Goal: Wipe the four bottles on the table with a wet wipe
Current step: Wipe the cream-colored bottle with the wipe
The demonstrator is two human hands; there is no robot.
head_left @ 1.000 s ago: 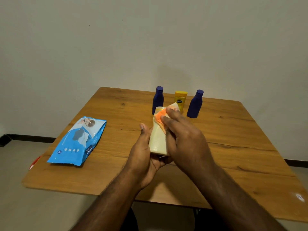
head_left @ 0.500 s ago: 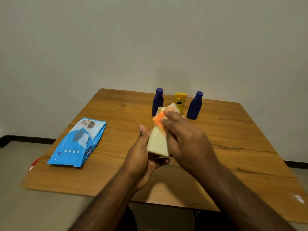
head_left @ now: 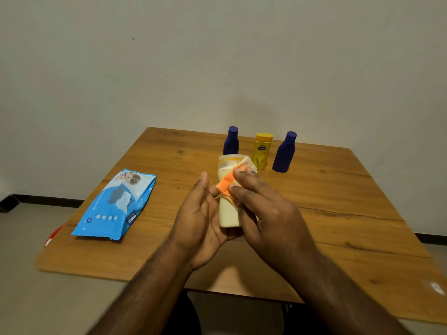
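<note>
The blue wet wipes pack (head_left: 115, 206), lying flat on the table (head_left: 338, 213), is showing the white letters "mee" near its near right corner, running sideways along the pack's edge; a line of smaller print just above that word and a small round mark at the pack's near left are staying too blurred to read. The yellow bottle (head_left: 261, 151) standing at the far side is carrying a small dark oval logo on its front, but the lettering inside it is coming out too small to make out.
</note>
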